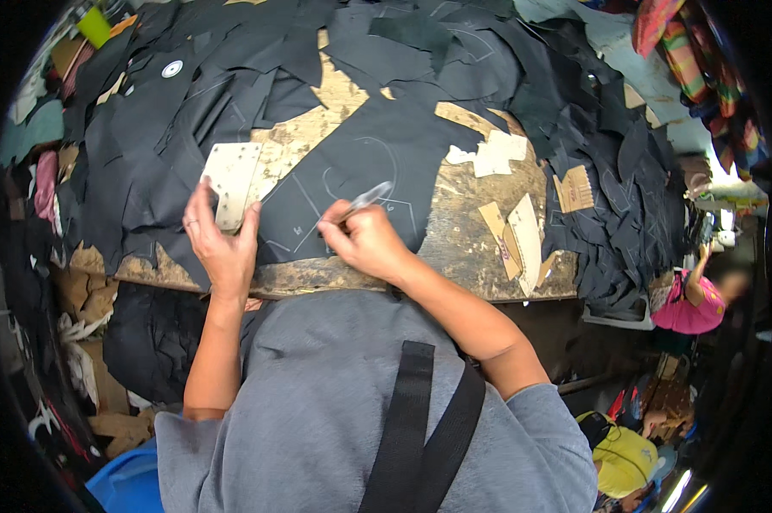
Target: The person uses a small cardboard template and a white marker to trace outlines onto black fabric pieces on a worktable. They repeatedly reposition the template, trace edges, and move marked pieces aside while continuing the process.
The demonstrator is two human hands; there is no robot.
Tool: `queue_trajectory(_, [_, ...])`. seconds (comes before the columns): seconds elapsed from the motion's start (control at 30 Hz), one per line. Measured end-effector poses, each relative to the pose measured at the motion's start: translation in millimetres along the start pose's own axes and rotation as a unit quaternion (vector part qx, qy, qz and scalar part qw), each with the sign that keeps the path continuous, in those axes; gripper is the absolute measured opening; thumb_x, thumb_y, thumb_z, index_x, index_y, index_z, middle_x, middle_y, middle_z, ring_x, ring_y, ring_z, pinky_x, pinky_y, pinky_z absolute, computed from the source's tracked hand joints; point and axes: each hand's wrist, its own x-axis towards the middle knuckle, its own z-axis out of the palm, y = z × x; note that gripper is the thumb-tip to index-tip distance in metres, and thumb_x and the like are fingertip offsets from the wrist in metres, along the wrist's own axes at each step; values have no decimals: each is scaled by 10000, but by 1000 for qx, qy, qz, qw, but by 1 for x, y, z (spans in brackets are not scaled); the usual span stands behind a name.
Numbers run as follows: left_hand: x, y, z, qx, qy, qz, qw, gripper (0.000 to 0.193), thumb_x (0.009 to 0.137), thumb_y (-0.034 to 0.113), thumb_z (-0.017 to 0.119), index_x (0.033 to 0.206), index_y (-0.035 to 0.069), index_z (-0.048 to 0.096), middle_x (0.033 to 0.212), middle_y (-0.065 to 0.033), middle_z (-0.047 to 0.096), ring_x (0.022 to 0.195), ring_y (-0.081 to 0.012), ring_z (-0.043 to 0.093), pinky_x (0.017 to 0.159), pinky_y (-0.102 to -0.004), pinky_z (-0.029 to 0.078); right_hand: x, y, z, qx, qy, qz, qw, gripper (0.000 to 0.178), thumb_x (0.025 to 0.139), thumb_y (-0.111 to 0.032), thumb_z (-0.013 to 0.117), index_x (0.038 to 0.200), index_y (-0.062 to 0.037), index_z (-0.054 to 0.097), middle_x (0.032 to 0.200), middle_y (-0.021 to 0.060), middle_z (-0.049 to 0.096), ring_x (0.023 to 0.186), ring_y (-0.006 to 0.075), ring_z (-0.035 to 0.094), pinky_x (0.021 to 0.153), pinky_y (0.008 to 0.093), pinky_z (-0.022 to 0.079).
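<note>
My left hand [223, 244] grips a pale rectangular template [234, 171] with small holes, thumb on one edge and fingers on the other. The template lies over or just above dark material at the left. In my right hand [367, 242] is a slim pen-like marker [373, 193], pinched between the fingers. That hand rests on a black leather-like sheet [360, 128], which bears thin pale outlines: a curve, straight lines and small marks. The marker's tip is hidden by my fingers.
Black pieces cover much of the worn wooden table [463, 214]. White scraps [499, 154], a long pale template [525, 239] and a brown card piece [574, 189] lie on the right. Beyond a heap of black cut pieces [617, 214], a person in pink [692, 303] is at the right.
</note>
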Motion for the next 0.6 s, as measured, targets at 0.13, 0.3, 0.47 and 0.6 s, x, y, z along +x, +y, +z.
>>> queue_trajectory(0.13, [1, 12, 11, -8, -190, -15, 982, 642, 630, 221, 838, 1160, -35, 582, 1086, -210, 590, 999, -338, 567, 873, -398, 455, -23, 20, -49, 16, 203, 104, 973, 110, 897, -83, 596, 840, 11, 606, 687, 26, 621, 626, 66, 573, 560, 218, 467])
queue_trajectory(0.3, [17, 20, 14, 78, -293, -57, 951, 739, 539, 248, 878, 1162, -22, 586, 990, -213, 625, 946, -331, 611, 822, -390, 485, -41, 32, -65, -19, 231, 96, 968, 131, 898, -100, 611, 846, 19, 594, 693, 24, 620, 619, 52, 558, 563, 206, 460])
queue_trajectory(0.47, [26, 23, 11, 93, -340, -92, 931, 657, 560, 219, 870, 1115, -20, 611, 898, -171, 670, 825, -274, 660, 761, -356, 507, -37, 27, -56, -101, 251, 18, 963, 132, 853, -96, 631, 795, 19, 599, 620, 98, 599, 520, 126, 549, 497, 281, 437])
queue_trajectory(0.6, [42, 26, 3, -247, -486, -228, 807, 529, 619, 99, 788, 1101, -36, 617, 923, -92, 681, 842, -166, 656, 762, -284, 511, -37, 12, -75, -79, 153, 131, 976, 101, 893, -86, 595, 865, 11, 605, 721, 43, 631, 615, 81, 565, 543, 231, 443])
